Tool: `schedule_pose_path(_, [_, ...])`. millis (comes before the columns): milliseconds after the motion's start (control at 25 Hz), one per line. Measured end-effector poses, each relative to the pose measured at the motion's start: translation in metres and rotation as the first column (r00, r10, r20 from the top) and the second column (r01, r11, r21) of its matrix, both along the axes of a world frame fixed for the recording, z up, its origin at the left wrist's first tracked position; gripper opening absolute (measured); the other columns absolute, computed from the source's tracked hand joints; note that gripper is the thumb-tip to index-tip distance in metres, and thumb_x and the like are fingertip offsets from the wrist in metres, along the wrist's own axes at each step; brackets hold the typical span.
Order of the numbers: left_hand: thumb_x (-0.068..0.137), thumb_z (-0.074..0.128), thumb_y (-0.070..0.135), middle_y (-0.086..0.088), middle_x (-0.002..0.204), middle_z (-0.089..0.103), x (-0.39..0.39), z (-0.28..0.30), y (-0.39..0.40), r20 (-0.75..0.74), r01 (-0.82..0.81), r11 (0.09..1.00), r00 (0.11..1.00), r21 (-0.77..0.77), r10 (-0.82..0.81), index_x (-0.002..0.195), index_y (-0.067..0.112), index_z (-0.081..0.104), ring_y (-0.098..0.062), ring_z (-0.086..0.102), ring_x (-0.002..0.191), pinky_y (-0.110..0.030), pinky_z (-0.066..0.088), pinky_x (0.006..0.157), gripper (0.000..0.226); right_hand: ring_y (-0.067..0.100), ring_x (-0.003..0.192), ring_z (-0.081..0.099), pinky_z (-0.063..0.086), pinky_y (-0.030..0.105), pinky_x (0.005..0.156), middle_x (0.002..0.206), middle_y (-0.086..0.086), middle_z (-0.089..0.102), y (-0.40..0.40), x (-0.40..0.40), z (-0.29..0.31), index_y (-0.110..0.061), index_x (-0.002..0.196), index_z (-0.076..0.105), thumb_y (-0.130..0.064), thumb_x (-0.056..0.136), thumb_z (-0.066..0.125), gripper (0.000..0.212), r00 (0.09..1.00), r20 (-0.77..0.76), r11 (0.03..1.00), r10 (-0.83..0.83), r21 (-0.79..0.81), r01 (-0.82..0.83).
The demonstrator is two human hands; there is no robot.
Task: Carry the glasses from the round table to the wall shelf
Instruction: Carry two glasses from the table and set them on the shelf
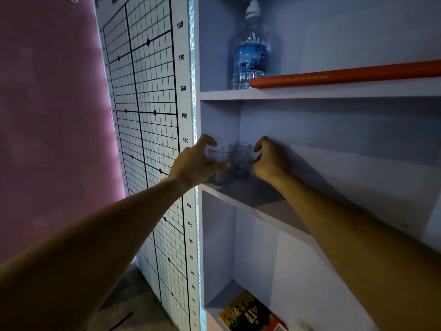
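Two clear drinking glasses stand upright on the middle board of a pale wall shelf (262, 201), near its left wall. The nearer glass (220, 163) sits just beside the farther glass (241, 158), the two almost touching. The left hand (195, 163) is curled round the nearer glass, thumb across its front and fingers arched over its rim; whether it grips or merely cups cannot be told. The right hand (269, 161) hovers at the farther glass's right side, fingers spread and bent, thumb close to the wall of the glass. On the board above stand a plastic water bottle (250, 58) and an orange tube (346, 74) lying flat. A height chart (148, 130) hangs left of the shelf.
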State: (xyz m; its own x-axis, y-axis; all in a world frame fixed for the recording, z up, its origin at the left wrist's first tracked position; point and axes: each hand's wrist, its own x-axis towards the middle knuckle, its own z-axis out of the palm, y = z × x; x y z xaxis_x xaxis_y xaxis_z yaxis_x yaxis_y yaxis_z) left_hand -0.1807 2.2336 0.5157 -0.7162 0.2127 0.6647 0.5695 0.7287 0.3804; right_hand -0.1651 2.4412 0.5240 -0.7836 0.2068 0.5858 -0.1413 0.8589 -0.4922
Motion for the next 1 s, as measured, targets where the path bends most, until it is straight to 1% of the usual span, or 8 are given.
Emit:
schedule_pose_path(160, [0.074,0.075,0.056,0.002,0.092,0.063,-0.002,-0.001,0.004,0.007,-0.012,1.000,1.000,0.013,0.012,0.120,0.028,0.042,-0.021,0.065,0.074,-0.018,0.045,0.053,0.063,0.027,0.090,0.061,0.047,0.030,0.066,0.106,0.010,0.066,0.004,0.006,0.001,-0.016,0.104,0.061,-0.008,0.075,0.074,0.033,1.000,0.009,0.999,0.014,0.052,-0.014])
schedule_pose_path(280, [0.074,0.076,0.056,0.000,0.089,0.065,-0.002,-0.001,0.009,0.024,-0.029,0.999,0.999,0.034,0.028,0.120,0.029,0.042,-0.022,0.066,0.070,-0.021,0.048,0.052,0.064,0.029,0.095,0.063,0.050,0.030,0.071,0.107,0.009,0.068,0.006,0.012,-0.001,-0.015,0.103,0.065,-0.009,0.074,0.074,0.030,0.999,0.034,0.996,0.020,0.085,-0.023])
schedule_pose_path(440, [0.072,0.074,0.060,0.001,0.082,0.065,0.003,-0.001,0.012,0.031,-0.085,0.996,0.996,0.040,0.084,0.118,0.030,0.039,-0.019,0.066,0.065,-0.022,0.046,0.049,0.065,0.025,0.084,0.062,0.054,0.031,0.071,0.092,0.005,0.068,0.000,0.020,0.000,-0.016,0.091,0.065,-0.011,0.073,0.068,0.019,0.999,0.010,0.997,0.041,0.070,-0.041])
schedule_pose_path(600, [0.067,0.075,0.064,0.004,0.072,0.058,0.014,0.000,0.022,0.070,-0.215,0.975,0.975,0.049,0.211,0.107,0.029,0.033,-0.011,0.056,0.057,-0.023,0.039,0.045,0.067,0.021,0.068,0.055,0.039,0.022,0.057,0.073,-0.002,0.061,-0.021,0.027,0.002,-0.022,0.079,0.058,-0.012,0.069,0.065,0.016,0.996,-0.029,0.994,0.087,0.063,-0.086])
schedule_pose_path(720, [0.066,0.075,0.066,0.006,0.069,0.058,0.024,0.002,0.020,0.095,-0.206,0.978,0.975,0.031,0.202,0.103,0.030,0.032,-0.011,0.057,0.055,-0.023,0.037,0.045,0.066,0.021,0.061,0.053,0.038,0.023,0.055,0.067,-0.004,0.058,-0.035,0.032,0.005,-0.020,0.076,0.056,-0.018,0.066,0.066,0.014,0.989,-0.113,0.995,0.097,-0.023,-0.100])
schedule_pose_path(800, [0.067,0.073,0.067,0.007,0.066,0.062,0.032,-0.003,0.002,0.099,-0.199,0.980,0.975,0.006,0.198,0.101,0.031,0.036,-0.011,0.060,0.055,-0.023,0.037,0.046,0.062,0.015,0.053,0.051,0.034,0.020,0.049,0.060,-0.008,0.054,-0.046,0.038,0.005,-0.020,0.073,0.054,-0.021,0.068,0.068,0.015,0.970,-0.193,0.987,0.145,-0.041,-0.156])
schedule_pose_path(880, [0.073,0.072,0.062,0.006,0.064,0.068,0.040,-0.020,-0.038,0.145,-0.222,0.974,0.964,-0.030,0.224,0.092,0.032,0.043,-0.009,0.064,0.055,-0.023,0.038,0.049,0.046,0.010,0.051,0.050,0.034,0.020,0.047,0.057,-0.009,0.053,-0.067,0.045,-0.002,-0.021,0.071,0.052,-0.022,0.071,0.067,0.015,0.938,-0.238,0.963,0.253,-0.034,-0.269])
schedule_pose_path(1000, [0.080,0.073,0.049,0.007,0.067,0.071,0.065,-0.077,-0.121,0.360,-0.254,0.962,0.892,-0.098,0.272,0.078,0.031,0.053,-0.002,0.067,0.050,-0.021,0.045,0.053,0.027,0.011,0.054,0.055,0.041,0.021,0.051,0.056,-0.005,0.058,-0.109,0.054,-0.033,-0.023,0.073,0.054,-0.029,0.066,0.062,0.013,0.864,-0.157,0.872,0.478,-0.028,-0.488])
